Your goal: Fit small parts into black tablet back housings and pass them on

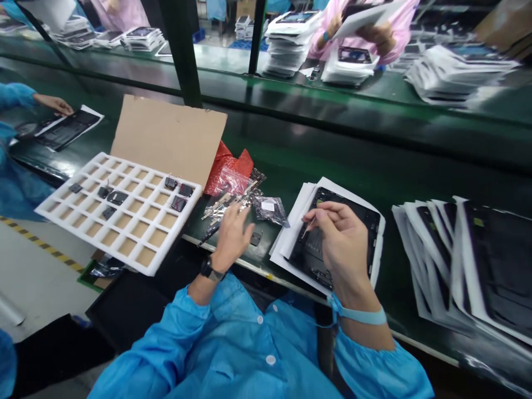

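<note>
Right hand [344,235]: pinching a slender piece [307,228], too small to identify; hanging over a black rectangular panel [311,248], being the nearer hand. Left hand [233,233]: fingers spreading, reaching left of the panel over jumbled silvery metal strips [214,210]; contact unclear. Panel: lying on white paper sheets [298,206], slanting, the covering hand leaving its long axis uncertain. Right of panel: leaning black panels interleaved with white sheets [463,249]. Far left of panel: white gridded tray [152,268].
</note>
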Demonstrator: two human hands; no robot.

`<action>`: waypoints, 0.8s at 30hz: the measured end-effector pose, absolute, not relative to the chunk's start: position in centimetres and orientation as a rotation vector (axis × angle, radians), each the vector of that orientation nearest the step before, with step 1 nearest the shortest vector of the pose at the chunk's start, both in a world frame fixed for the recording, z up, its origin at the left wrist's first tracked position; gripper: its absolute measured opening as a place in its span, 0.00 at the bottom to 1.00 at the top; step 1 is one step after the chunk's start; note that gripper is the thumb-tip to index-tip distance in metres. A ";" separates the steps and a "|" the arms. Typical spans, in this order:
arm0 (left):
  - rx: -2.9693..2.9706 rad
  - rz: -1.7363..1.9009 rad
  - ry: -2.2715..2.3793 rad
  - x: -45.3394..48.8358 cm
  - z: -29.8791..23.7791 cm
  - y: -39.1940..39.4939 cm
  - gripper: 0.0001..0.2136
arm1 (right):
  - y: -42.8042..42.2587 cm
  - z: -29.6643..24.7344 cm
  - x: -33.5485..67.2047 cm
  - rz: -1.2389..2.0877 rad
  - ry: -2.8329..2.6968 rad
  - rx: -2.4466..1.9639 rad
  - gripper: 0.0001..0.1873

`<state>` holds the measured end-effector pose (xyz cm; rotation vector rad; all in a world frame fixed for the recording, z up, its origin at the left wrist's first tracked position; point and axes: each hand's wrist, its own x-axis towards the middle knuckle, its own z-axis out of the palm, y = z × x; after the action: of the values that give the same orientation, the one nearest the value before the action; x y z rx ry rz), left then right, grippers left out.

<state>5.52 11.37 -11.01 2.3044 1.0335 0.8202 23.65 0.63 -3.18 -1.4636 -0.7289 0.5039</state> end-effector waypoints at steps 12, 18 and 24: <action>2.252 0.776 1.630 2.1 -11.0 14.3 0.23 | 0.4 -2.6 22.8 0.837 -0.857 -1.447 0.14; 2.133 0.891 1.509 2.4 -10.2 15.4 0.05 | -0.4 -2.8 22.8 0.849 -0.828 -1.454 0.16; 1.900 0.960 1.339 2.6 -8.5 15.9 0.04 | -1.2 -3.1 23.4 0.839 -0.809 -1.455 0.18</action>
<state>2.64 15.85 -8.48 1.8999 1.3387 0.9599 23.38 -1.23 -3.12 -1.4553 -0.8088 0.8388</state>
